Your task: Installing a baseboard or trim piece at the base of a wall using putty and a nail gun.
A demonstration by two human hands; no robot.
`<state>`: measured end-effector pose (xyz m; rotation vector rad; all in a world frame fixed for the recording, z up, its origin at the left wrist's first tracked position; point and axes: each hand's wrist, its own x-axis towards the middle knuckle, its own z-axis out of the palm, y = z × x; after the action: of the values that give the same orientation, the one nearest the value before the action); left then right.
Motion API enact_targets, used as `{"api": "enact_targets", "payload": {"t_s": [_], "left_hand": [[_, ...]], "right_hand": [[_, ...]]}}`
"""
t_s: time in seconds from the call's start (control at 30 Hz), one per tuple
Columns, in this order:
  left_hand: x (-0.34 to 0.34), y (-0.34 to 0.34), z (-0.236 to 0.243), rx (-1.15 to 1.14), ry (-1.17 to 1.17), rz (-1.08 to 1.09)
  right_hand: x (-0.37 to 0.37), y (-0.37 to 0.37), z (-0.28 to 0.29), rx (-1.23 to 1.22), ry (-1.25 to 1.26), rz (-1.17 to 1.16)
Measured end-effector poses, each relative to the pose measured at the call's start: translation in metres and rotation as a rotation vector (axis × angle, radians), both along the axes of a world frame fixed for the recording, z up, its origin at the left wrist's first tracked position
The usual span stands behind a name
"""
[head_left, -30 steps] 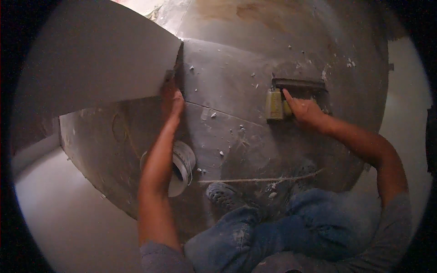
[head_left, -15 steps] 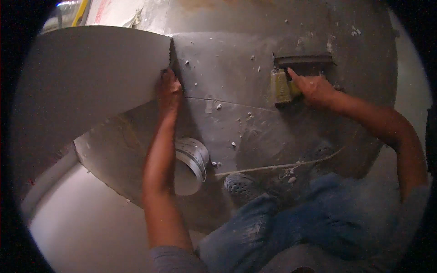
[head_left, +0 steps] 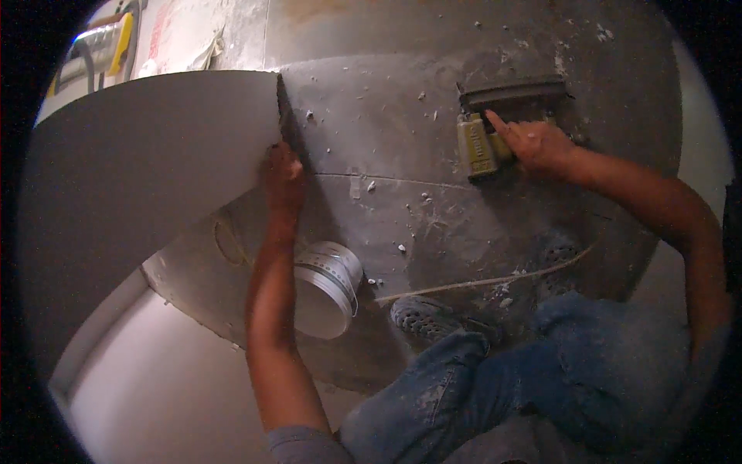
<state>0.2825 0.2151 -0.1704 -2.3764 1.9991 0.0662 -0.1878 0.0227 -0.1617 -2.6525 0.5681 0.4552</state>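
"Nearest items?"
"Jeans [head_left: 433, 387], one pair, with pale smears. Shoes [head_left: 423, 319], two, dark and perforated. Thin pale strip [head_left: 495, 284], one, on the floor ahead of the shoes."

"Next out?"
"White pail [head_left: 344, 263], one, with a wire handle, beside the left forearm."

"Hands?"
"Two. Right hand [head_left: 541, 147]: index straight along the tool, other fingers curled about it. Left hand [head_left: 284, 170]: at the panel's edge; whether it pinches or merely touches, I cannot tell."

"And the things they attend?"
"Tool [head_left: 474, 145], one, a yellowish body with one long dark bar, on the floor right of centre. Grey panel [head_left: 154, 147], one, broad, filling the left side."

"Farthest?"
"Yellow-edged object [head_left: 120, 42], one, beyond the panel, its kind unclear. White crumbs [head_left: 310, 114], several, strewn over the floor [head_left: 371, 224]; too small to count surely."
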Motion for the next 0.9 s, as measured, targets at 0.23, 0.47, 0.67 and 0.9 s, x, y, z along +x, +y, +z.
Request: {"api": "enact_targets", "payload": {"t_s": [0.23,0.47,0.67,0.9], "left_hand": [[-0.007,-0.02,0.023,0.009,0.013,-0.01],[-0.005,-0.007,0.009,0.015,0.051,-0.062],[-0.019,0.013,0.011,0.04,0.135,0.125],[-0.023,0.017,0.005,-0.122,0.093,0.044]], "right_hand": [[0.002,0.001,0.005,0.048,-0.024,-0.025],[0.001,0.002,0.006,0.031,-0.009,-0.017],[0.001,0.001,0.004,0.055,0.001,-0.021],[-0.001,0.0,0.001,0.114,-0.014,-0.02]]}}
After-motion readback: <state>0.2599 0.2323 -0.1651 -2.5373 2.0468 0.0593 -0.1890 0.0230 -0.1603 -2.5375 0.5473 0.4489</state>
